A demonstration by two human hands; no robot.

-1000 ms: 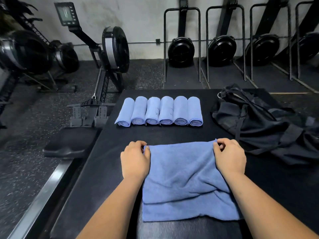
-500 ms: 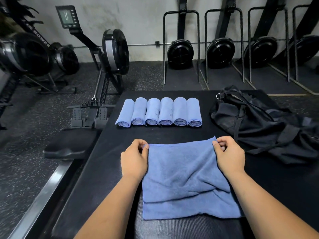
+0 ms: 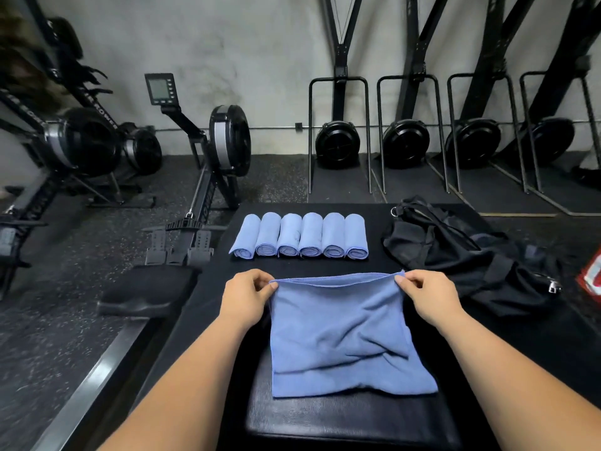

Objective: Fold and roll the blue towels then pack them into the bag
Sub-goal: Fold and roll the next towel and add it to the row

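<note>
Black padded top is the closest thing to me, and the near half of the loose blue towel lies on it, pretty creased, with a fold line running across near its front edge. Both hands are at the towel's far edge. My left hand pinches the far left corner between thumb and fingertips, and my right hand does the same on the far right corner. That edge is stretched between them and looks raised a bit off the surface, and I can see two layers along it.

Past that, six rolled blue towels sit in a neat row, touching side by side, spiral ends facing me. Off to their right, with a gap between, the black bag is slumped flat on the same surface. Can't tell if it's unzipped. Something red pokes in at the right edge; too cut off to identify.

Further back on the left there's a rowing machine with its monitor, plus upright stored rowers along the grey wall.
</note>
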